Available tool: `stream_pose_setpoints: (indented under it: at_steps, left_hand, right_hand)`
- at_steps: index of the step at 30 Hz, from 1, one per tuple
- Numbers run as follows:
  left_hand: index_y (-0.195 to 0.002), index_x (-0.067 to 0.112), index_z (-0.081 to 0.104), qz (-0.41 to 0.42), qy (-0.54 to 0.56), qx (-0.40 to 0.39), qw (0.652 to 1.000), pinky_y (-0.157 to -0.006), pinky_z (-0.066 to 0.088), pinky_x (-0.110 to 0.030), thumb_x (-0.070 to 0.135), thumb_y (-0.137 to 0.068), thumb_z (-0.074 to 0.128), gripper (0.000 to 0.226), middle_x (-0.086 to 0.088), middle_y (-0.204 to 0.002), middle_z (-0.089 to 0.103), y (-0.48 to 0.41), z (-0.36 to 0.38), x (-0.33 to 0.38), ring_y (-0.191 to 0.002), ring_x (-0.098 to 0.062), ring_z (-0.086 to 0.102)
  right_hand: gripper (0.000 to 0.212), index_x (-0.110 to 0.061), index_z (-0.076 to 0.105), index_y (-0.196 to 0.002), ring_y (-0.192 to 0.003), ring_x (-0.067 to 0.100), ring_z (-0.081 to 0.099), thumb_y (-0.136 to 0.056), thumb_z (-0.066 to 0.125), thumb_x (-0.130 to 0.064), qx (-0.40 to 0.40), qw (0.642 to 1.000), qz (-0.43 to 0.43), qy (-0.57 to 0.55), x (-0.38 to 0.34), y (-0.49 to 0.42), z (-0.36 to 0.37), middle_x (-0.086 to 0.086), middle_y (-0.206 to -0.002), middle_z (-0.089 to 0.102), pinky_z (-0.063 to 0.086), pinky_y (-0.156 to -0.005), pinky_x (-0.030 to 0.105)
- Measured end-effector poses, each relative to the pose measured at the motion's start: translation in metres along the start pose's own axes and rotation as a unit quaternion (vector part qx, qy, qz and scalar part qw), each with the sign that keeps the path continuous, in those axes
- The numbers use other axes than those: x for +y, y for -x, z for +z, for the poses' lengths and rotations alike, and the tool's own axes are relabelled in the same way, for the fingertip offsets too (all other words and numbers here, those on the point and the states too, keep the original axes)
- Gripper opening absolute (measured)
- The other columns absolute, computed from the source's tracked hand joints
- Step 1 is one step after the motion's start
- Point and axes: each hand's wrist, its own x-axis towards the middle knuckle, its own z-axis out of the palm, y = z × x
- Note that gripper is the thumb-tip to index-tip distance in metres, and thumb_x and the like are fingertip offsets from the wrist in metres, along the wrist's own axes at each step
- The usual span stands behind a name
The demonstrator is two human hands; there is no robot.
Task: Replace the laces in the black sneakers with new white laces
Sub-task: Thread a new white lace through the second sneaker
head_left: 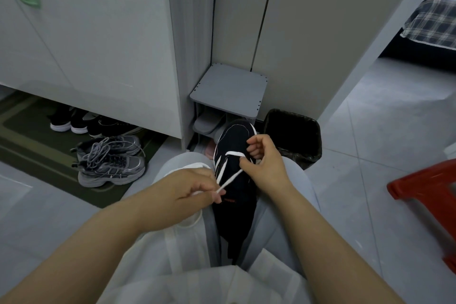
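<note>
Threading, first rows: pinches white lace (230, 178) with left hand (183, 192), grips black sneaker (234, 139) with right hand (267, 165). Probably next: tip into following eyelet.

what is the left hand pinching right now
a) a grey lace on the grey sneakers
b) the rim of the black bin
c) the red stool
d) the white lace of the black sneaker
d: the left hand pinches the white lace, which runs up into the black sneaker held between the knees.
</note>
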Motion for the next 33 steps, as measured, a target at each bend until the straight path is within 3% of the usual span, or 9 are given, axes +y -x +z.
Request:
stream_pose_setpoints:
  at_steps: [4, 7, 11, 13, 17, 23, 26, 30, 33]
  left_hand:
    - [-0.07, 0.022, 0.055, 0.04, -0.192, -0.073, 0.978, -0.08, 0.035, -0.013, 0.04, -0.087, 0.039, 0.029, 0.017, -0.1, 0.048, 0.003, 0.008, 0.003, -0.092, -0.001, 0.047]
    - [-0.072, 0.027, 0.052, 0.034, -0.235, -0.008, 0.971, -0.083, 0.037, -0.014, 0.052, -0.082, 0.029, 0.036, 0.022, -0.119, 0.039, -0.002, 0.005, 0.005, -0.1, 0.005, 0.045]
    - [-0.07, 0.034, 0.045, 0.052, -0.209, 0.053, 0.975, -0.059, 0.034, -0.01, 0.049, -0.085, 0.037, 0.022, 0.017, -0.071, 0.05, -0.007, -0.012, 0.011, -0.067, 0.002, 0.048]
    - [-0.07, 0.04, 0.045, 0.043, -0.197, 0.063, 0.978, -0.052, 0.034, -0.013, 0.05, -0.084, 0.043, 0.017, 0.016, -0.068, 0.053, -0.006, -0.018, 0.017, -0.058, -0.003, 0.048]
    - [-0.073, 0.036, 0.049, 0.01, -0.16, 0.102, 0.982, -0.047, 0.034, -0.014, 0.055, -0.08, 0.045, 0.021, 0.011, -0.062, 0.053, -0.001, -0.035, 0.016, -0.052, -0.007, 0.046]
    - [-0.074, 0.021, 0.059, -0.079, -0.047, 0.094, 0.991, -0.051, 0.037, -0.021, 0.085, -0.055, 0.049, 0.067, 0.001, -0.059, 0.048, 0.009, -0.066, -0.01, -0.05, -0.006, 0.043]
    - [-0.079, 0.026, 0.063, -0.133, -0.069, 0.092, 0.984, -0.058, 0.042, -0.028, 0.085, -0.053, 0.048, 0.066, -0.003, -0.066, 0.059, 0.016, -0.077, -0.022, -0.057, -0.018, 0.052]
    - [-0.078, 0.033, 0.066, -0.146, -0.031, 0.168, 0.974, -0.061, 0.04, -0.03, 0.046, -0.086, 0.054, 0.019, -0.007, -0.074, 0.062, 0.017, -0.079, -0.033, -0.066, -0.018, 0.054]
    - [-0.087, 0.027, 0.068, -0.112, 0.058, 0.069, 0.99, -0.075, 0.048, -0.035, 0.071, -0.059, 0.065, 0.052, 0.0, -0.082, 0.064, 0.017, -0.074, -0.02, -0.079, -0.018, 0.061]
  right_hand:
    - [0.035, -0.032, 0.056, -0.083, -0.084, 0.005, 0.054, -0.075, 0.065, 0.0, -0.021, 0.998, -0.043, 0.049, 0.002, 0.002, 0.0, -0.004, -0.092, 0.056, 0.041, -0.077, 0.008]
    - [0.027, -0.028, 0.063, -0.088, -0.089, 0.003, 0.055, -0.078, 0.068, -0.004, -0.038, 0.996, -0.049, 0.059, -0.001, 0.001, -0.003, -0.009, -0.094, 0.056, 0.041, -0.082, 0.01]
    - [0.018, -0.027, 0.068, -0.093, -0.098, 0.005, 0.054, -0.075, 0.069, -0.024, -0.195, 0.957, -0.154, 0.149, -0.022, -0.001, 0.0, -0.009, -0.098, 0.063, 0.036, -0.092, 0.016]
    - [0.009, -0.028, 0.065, -0.073, -0.08, 0.008, 0.054, -0.079, 0.061, -0.024, -0.252, 0.94, -0.154, 0.169, -0.041, -0.001, 0.005, -0.014, -0.073, 0.06, 0.038, -0.08, 0.02]
    - [0.029, -0.011, 0.058, -0.063, -0.049, 0.001, 0.035, -0.092, 0.056, -0.014, -0.188, 0.98, -0.063, -0.004, -0.076, -0.008, -0.013, -0.011, -0.051, 0.043, 0.03, -0.051, 0.018]
    - [0.019, -0.022, 0.06, -0.057, -0.056, 0.021, 0.038, -0.071, 0.067, -0.032, -0.1, 0.991, -0.057, -0.068, -0.108, -0.005, -0.065, 0.017, -0.06, 0.044, 0.033, -0.055, 0.028]
    - [0.022, -0.016, 0.061, -0.065, -0.058, 0.022, 0.041, -0.071, 0.072, -0.034, -0.078, 0.992, -0.088, -0.032, -0.12, 0.004, -0.075, 0.03, -0.062, 0.044, 0.038, -0.058, 0.031]
    - [0.002, -0.028, 0.07, -0.079, -0.054, 0.02, 0.05, -0.081, 0.07, -0.028, -0.201, 0.968, -0.111, 0.101, -0.132, 0.011, -0.073, -0.001, -0.06, 0.059, 0.045, -0.054, 0.028]
    - [0.01, -0.033, 0.07, -0.078, -0.053, 0.004, 0.05, -0.083, 0.064, -0.039, -0.274, 0.918, -0.095, 0.269, -0.128, 0.011, -0.071, -0.005, -0.064, 0.062, 0.041, -0.054, 0.021]
